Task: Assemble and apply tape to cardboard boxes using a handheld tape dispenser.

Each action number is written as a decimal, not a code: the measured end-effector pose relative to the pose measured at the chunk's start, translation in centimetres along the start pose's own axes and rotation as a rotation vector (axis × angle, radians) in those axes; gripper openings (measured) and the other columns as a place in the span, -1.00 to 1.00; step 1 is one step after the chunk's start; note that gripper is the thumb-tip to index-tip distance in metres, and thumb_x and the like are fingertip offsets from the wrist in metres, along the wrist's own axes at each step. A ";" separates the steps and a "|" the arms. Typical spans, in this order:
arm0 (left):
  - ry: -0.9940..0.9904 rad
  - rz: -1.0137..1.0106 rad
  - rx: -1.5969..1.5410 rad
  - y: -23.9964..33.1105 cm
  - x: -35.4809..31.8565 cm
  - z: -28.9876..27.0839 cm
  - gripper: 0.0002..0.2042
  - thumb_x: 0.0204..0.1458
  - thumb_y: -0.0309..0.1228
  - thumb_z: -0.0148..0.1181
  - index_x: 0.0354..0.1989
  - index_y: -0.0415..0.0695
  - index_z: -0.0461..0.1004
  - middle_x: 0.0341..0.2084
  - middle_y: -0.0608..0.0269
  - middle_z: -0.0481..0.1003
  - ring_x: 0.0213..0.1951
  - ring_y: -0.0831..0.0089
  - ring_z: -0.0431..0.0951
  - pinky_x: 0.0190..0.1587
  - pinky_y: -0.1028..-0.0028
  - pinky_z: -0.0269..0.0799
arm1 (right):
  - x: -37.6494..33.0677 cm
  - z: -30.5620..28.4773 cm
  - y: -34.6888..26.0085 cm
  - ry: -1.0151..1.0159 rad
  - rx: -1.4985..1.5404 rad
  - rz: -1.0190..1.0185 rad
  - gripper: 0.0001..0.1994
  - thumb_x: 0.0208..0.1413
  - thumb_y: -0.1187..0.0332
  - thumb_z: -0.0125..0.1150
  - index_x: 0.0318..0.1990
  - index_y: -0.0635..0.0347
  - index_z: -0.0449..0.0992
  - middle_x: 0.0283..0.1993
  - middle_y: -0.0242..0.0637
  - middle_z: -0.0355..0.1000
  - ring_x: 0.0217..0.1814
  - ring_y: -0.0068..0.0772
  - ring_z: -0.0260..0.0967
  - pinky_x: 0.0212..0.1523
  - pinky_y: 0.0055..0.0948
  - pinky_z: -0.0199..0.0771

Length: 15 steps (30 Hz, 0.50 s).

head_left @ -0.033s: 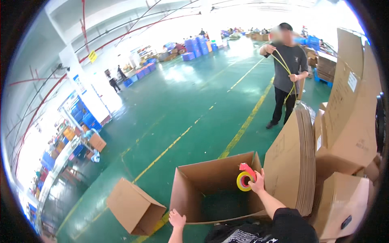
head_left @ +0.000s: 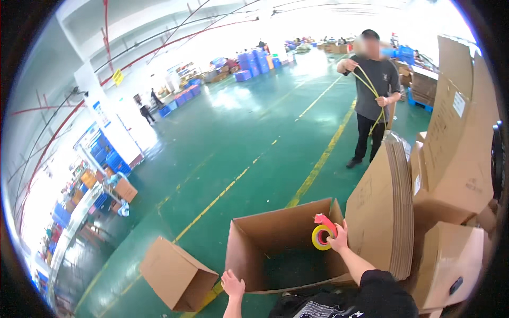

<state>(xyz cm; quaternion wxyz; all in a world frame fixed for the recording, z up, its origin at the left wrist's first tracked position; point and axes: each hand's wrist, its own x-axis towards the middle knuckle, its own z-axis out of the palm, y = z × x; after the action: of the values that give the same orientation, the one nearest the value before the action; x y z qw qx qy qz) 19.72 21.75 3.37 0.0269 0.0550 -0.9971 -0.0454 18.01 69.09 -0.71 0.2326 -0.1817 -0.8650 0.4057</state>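
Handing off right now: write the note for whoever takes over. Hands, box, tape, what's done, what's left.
Right hand: holds the tape dispenser with its yellow roll at the right wall of the open cardboard box.
Left hand: open, resting on the box's near rim.
Done: box stands opened on the green floor.
Left: top flaps not closed or taped.
Flat cardboard stack stands to the right.

Brown cardboard box; yellow tape roll on red dispenser; green floor with yellow lines; blue crates at 12 o'clock; yellow strap at 1 o'clock.
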 end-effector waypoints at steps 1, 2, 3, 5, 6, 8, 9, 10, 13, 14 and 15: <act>0.067 0.129 0.247 1.0 2.0 -0.7 -0.23 -0.21 -0.27 0.30 0.23 -0.22 0.12 0.14 0.03 0.20 0.18 0.16 0.22 0.15 0.12 0.21 | 0.3 -0.3 0.8 0.013 -0.014 0.005 -0.34 -0.36 0.37 0.34 0.06 0.32 0.37 0.20 0.10 0.23 0.46 0.13 -0.19 0.39 -0.13 -0.01; 0.146 0.087 0.324 0.5 3.4 0.2 -0.26 -0.19 -0.31 0.28 0.23 -0.21 0.12 0.14 0.02 0.21 0.17 0.17 0.23 0.15 0.12 0.19 | 0.0 -0.6 1.7 0.019 -0.026 0.009 -0.34 -0.37 0.35 0.35 0.05 0.31 0.38 0.19 0.09 0.24 0.46 0.14 -0.19 0.39 -0.12 -0.01; 0.220 0.037 0.400 -0.9 4.4 1.8 -0.29 -0.17 -0.34 0.26 0.23 -0.20 0.12 0.14 0.02 0.21 0.16 0.18 0.24 0.15 0.12 0.18 | -0.1 -1.0 1.3 -0.054 -0.041 0.007 -0.34 -0.37 0.30 0.35 0.04 0.30 0.40 0.17 0.07 0.28 0.44 0.17 -0.16 0.40 -0.10 -0.02; 0.028 -0.043 0.087 -4.2 7.9 3.8 -0.40 -0.05 -0.41 0.15 0.20 -0.22 0.10 -0.02 -0.09 0.39 -0.04 0.04 0.47 -0.01 0.12 0.39 | -0.7 -0.9 -0.6 -0.034 -0.031 0.001 -0.38 -0.37 0.28 0.34 0.00 0.29 0.42 0.12 0.04 0.33 0.43 0.18 -0.14 0.41 -0.08 -0.05; -0.137 -0.071 -0.118 -3.8 9.0 3.1 -0.47 -0.01 -0.42 0.12 0.15 -0.23 0.12 -0.12 -0.11 0.46 -0.15 -0.02 0.55 -0.09 0.11 0.46 | -1.0 -0.8 0.0 0.003 -0.044 0.033 -0.40 -0.36 0.24 0.34 -0.04 0.31 0.43 0.07 0.04 0.36 0.40 0.21 -0.09 0.42 -0.05 -0.08; -0.174 0.073 -0.100 -2.7 11.2 2.9 -0.61 0.02 -0.43 0.09 0.00 -0.21 0.16 -0.31 -0.15 0.52 -0.29 -0.13 0.57 -0.23 0.06 0.50 | -1.3 -1.3 0.5 0.011 -0.111 0.101 -0.41 -0.35 0.22 0.34 -0.07 0.31 0.43 0.08 0.05 0.36 0.38 0.22 -0.06 0.42 -0.03 -0.08; -0.164 0.082 -0.131 -2.4 11.8 3.4 -0.64 0.00 -0.43 0.10 -0.05 -0.19 0.15 -0.33 -0.16 0.52 -0.28 -0.14 0.56 -0.22 0.03 0.49 | -1.5 -1.6 0.0 -0.029 -0.162 0.138 -0.42 -0.35 0.20 0.35 -0.09 0.32 0.43 0.09 0.06 0.35 0.36 0.23 -0.02 0.41 -0.02 -0.09; -0.153 0.087 -0.161 -2.4 12.3 3.6 -0.67 -0.01 -0.44 0.11 -0.11 -0.18 0.15 -0.36 -0.17 0.52 -0.28 -0.15 0.55 -0.21 0.00 0.47 | -1.6 -2.1 -0.4 -0.111 -0.245 0.167 -0.43 -0.34 0.18 0.36 -0.12 0.34 0.43 0.09 0.10 0.34 0.32 0.24 0.05 0.39 -0.02 -0.02; -0.103 0.137 -0.196 -3.4 13.3 3.5 -0.63 -0.05 -0.44 0.15 -0.09 -0.18 0.15 -0.36 -0.19 0.51 -0.28 -0.21 0.54 -0.20 -0.03 0.45 | -2.2 -3.7 -2.9 -0.151 -0.242 0.206 -0.46 -0.33 0.18 0.36 -0.17 0.34 0.42 0.03 0.12 0.37 0.29 0.22 0.09 0.35 -0.06 0.07; -0.100 0.151 -0.192 -3.9 14.0 3.2 -0.63 -0.05 -0.44 0.15 -0.09 -0.18 0.15 -0.36 -0.19 0.51 -0.28 -0.21 0.54 -0.20 -0.03 0.45 | -2.3 -3.8 -3.0 -0.129 -0.284 0.188 -0.46 -0.33 0.17 0.37 -0.18 0.34 0.41 -0.02 0.13 0.38 0.24 0.17 0.15 0.29 -0.12 0.17; -0.070 0.194 -0.200 -4.8 14.4 2.8 -0.62 -0.06 -0.44 0.16 -0.09 -0.17 0.16 -0.37 -0.20 0.51 -0.29 -0.22 0.53 -0.20 -0.04 0.45 | -2.2 -4.0 -3.2 -0.119 -0.278 0.194 -0.46 -0.33 0.17 0.37 -0.18 0.34 0.41 -0.02 0.13 0.38 0.24 0.17 0.15 0.29 -0.12 0.17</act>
<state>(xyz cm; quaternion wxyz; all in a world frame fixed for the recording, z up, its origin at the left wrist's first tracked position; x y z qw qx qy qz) 5.74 15.66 0.84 0.0018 -0.0462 -0.9886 -0.1436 21.64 68.54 3.48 0.1132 -0.2705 -0.9035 0.3126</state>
